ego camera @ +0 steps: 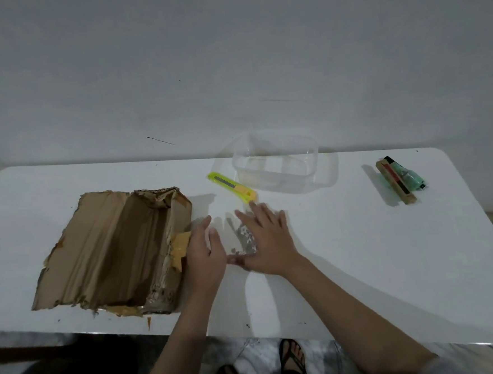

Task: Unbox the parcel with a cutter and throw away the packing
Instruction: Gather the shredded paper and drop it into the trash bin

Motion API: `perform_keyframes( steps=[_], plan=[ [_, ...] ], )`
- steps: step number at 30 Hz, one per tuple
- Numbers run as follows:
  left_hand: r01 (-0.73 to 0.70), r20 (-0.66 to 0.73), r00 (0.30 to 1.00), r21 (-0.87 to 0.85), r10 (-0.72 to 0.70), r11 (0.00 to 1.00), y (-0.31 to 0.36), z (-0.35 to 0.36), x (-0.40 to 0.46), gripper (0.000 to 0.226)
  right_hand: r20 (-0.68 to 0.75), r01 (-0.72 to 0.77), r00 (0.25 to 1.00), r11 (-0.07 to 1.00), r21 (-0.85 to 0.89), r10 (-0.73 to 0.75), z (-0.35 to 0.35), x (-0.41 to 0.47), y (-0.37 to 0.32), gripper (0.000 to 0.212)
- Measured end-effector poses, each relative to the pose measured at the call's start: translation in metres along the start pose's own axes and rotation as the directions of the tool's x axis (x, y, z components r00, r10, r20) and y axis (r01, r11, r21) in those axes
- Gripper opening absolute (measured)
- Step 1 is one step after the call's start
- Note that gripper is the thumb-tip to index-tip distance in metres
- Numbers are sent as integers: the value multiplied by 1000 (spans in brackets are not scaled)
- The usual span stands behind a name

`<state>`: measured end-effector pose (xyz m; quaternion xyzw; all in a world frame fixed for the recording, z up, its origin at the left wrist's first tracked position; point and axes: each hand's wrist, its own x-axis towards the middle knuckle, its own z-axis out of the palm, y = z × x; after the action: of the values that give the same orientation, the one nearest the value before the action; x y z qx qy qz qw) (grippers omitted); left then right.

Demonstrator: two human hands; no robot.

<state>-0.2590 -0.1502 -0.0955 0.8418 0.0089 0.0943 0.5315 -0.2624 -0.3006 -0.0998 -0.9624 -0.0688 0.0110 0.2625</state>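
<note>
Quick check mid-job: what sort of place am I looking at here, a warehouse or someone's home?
Most likely a home room, not a warehouse: a small white table against a bare wall, the person's sandalled feet below it, and just one torn cardboard box.

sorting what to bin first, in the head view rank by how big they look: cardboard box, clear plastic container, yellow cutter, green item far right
1. cardboard box, largest by far
2. clear plastic container
3. and 4. yellow cutter and green item look about alike; I won't rank them.
</note>
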Motion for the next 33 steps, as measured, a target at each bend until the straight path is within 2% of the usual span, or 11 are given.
perform_keyframes(
  steps=[3, 5, 7, 9, 13, 16, 18, 20, 22, 26, 33],
  plan=[
    [-8, 8, 1000, 56, 8, 998, -8, -10, -9, 36, -182, 187, 966, 982, 4, -183, 16, 2, -5, 50],
    [-41, 43, 998, 118, 36, 992, -8, -10, -14, 35, -245, 217, 950, 974, 69, -195, 19, -1, -5, 26],
    [-67, 57, 997, 145, 59, 987, -7, -9, -15, 39, -262, 216, 943, 976, 9, -206, 20, -5, -7, 12],
    [-80, 65, 995, 139, 72, 987, -5, -9, -16, 39, -285, 183, 938, 980, -79, -198, 21, -11, -10, 10],
    [-152, 160, 979, 149, 128, 977, -2, -15, -27, 40, -347, 41, 935, 994, -102, -74, 20, -35, -14, 15],
    [-184, 252, 957, 138, 145, 973, -4, -19, -44, 41, -437, -35, 899, 999, -31, 18, 21, -61, -7, 25],
    [-208, 303, 939, 117, 164, 971, -6, -23, -57, 39, -496, -110, 859, 992, 63, 126, 17, -81, -5, 24],
    [-246, 356, 913, 90, 199, 965, -5, -23, -68, 34, -564, -199, 778, 960, 198, 278, 8, -103, -3, 17],
    [-282, 403, 886, 73, 230, 957, -2, -18, -79, 32, -608, -283, 661, 897, 340, 440, -5, -127, -1, 16],
    [-339, 501, 817, 15, 286, 941, 17, 9, -102, 31, -560, -372, 442, 711, 597, 701, -28, -183, 15, 26],
    [-477, 658, 634, -81, 407, 875, 78, 89, -152, 43, -473, -410, 82, 462, 786, 877, -59, -296, 70, 34]
  ],
)
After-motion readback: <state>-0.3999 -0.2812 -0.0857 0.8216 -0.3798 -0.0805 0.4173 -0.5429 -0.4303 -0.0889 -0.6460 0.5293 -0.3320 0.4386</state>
